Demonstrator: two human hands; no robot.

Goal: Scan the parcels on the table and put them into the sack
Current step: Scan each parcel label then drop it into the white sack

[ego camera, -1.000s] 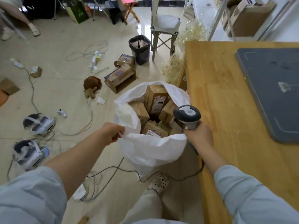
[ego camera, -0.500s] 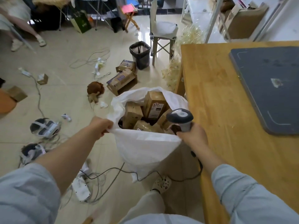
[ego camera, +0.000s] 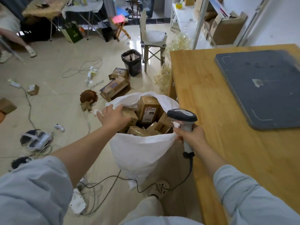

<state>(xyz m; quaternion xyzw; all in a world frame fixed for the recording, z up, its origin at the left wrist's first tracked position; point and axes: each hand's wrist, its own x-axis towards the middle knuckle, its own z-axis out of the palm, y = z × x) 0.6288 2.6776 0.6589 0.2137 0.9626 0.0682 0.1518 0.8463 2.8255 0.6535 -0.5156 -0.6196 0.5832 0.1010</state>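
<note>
Left hand [ego camera: 113,117] is no longer closed on the sack [ego camera: 142,151] rim; fingers are spread above the parcels [ego camera: 147,109] inside. Scanner [ego camera: 181,116] and near rim are gripped by right hand [ego camera: 190,135]. Loose boxes [ego camera: 113,86] are noted on the floor beyond the left hand; wooden table [ego camera: 211,111] with grey mat [ego camera: 263,85] lies right of the right hand.

This looks like a makeshift parcel-dispatch room, not a proper warehouse. Just left of the long pale wooden bench [ego camera: 211,111] stands a white woven plastic sack [ego camera: 139,151] stuffed with brown cardboard parcels [ego camera: 146,109], with a grey handheld barcode scanner [ego camera: 181,116] at its rim. Beyond the bench, white metal shelving [ego camera: 203,21] holds big brown cartons [ego camera: 227,30]. Further left of the bench, loose taped boxes [ego camera: 114,86] and trailing grey cables [ego camera: 84,69] litter the beige tiled floor [ego camera: 56,103].
</note>
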